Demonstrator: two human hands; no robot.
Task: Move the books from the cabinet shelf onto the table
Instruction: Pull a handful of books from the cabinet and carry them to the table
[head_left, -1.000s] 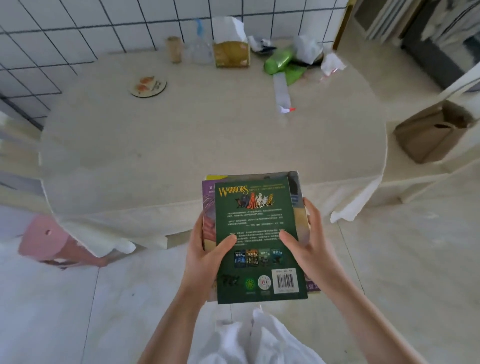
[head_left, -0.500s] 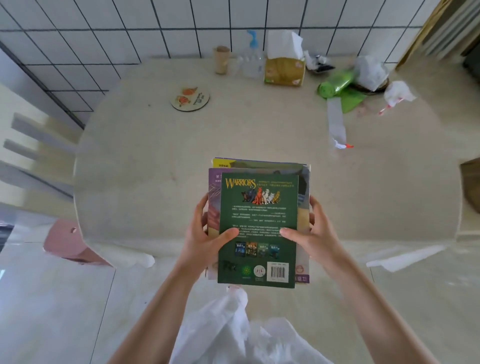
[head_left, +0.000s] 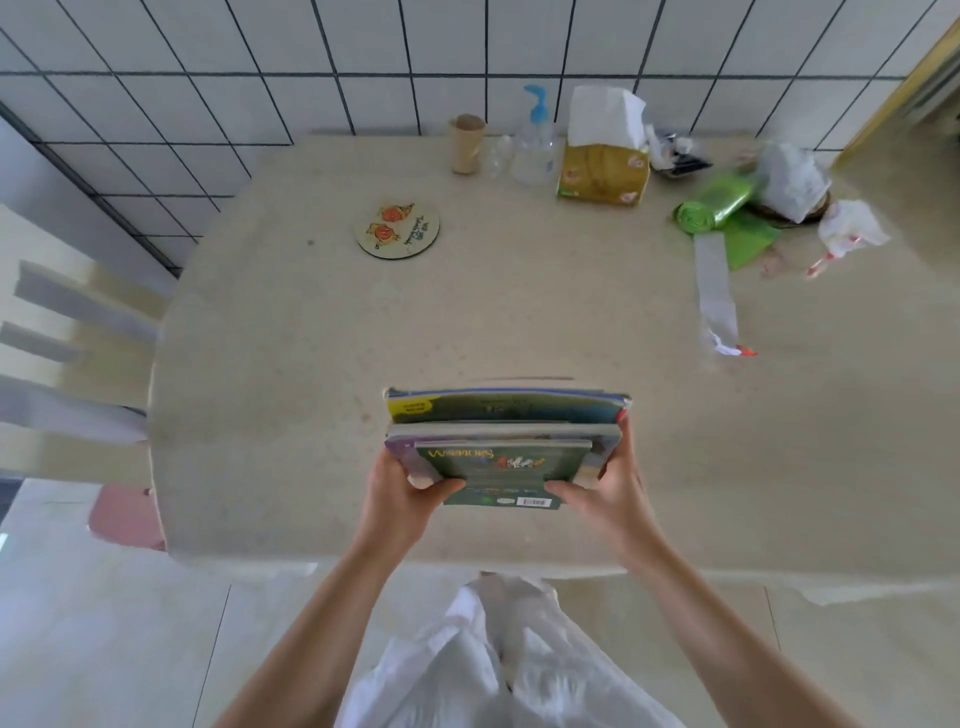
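I hold a stack of books (head_left: 501, 441) over the near middle of the beige table (head_left: 291, 353). A green "Warriors" paperback (head_left: 498, 470) lies on top, with larger purple, grey and yellow-blue books beneath it. My left hand (head_left: 402, 493) grips the stack's left edge, thumb across the green cover. On the opposite edge my right hand (head_left: 605, 486) grips the same way. The stack sits low over the tabletop; whether it touches the surface cannot be told.
Along the tiled wall stand a cardboard tube (head_left: 467, 143), a pump bottle (head_left: 535, 140) and a tissue box (head_left: 605, 166). A round coaster (head_left: 397, 231) lies left of centre. Green bags (head_left: 719, 208) and wrappers clutter the far right. A slatted chair (head_left: 62, 364) stands at left.
I have stepped up to the table. The stack has moved forward from over the floor to low over the tabletop, both hands keeping their grip.
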